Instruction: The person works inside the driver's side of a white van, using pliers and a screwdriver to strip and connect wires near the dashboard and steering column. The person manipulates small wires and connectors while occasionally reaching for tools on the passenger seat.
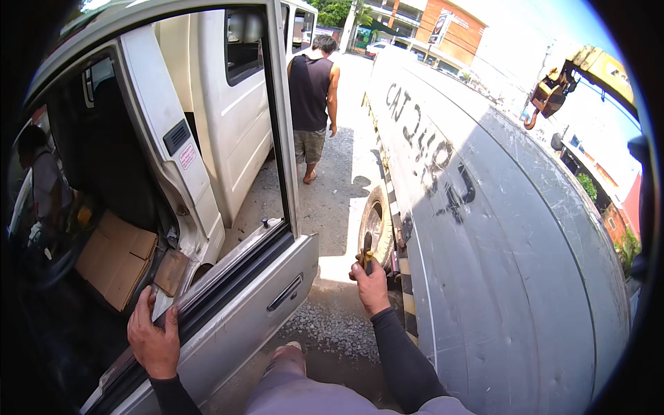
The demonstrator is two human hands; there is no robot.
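The person's own bent knee [290,360] in grey trousers is the closest thing, low in the middle of the view, and the two dark-sleeved arms come up on either side of it. The left hand [153,335] is wrapped over the top edge of the open truck door [256,304], fingers curled down on the inside where the window slot is, so it is shut tight on the door. The right hand [372,283] is well apart from it, out on the other side of the knee, and it is closed around a small tool [366,250] with a yellowish grip. The tool stands almost straight up from the fist, its dark tip pointing up and away from the person. It looks like pliers or a screwdriver, but it is too small to tell which. The door is the nearer thing to the left hand, and its long top edge runs slanting up and to the right, away from that hand toward the door handle [285,292]. The tool hand hangs in the gap between the door and the big grey side of a second truck [498,263], just by that truck's wheel [377,225]. Below is gravel ground [325,325]. Inside the white cab lies flat brown cardboard [114,259]. Farther off, another person [312,104] in a dark sleeveless top stands between the two trucks, facing away
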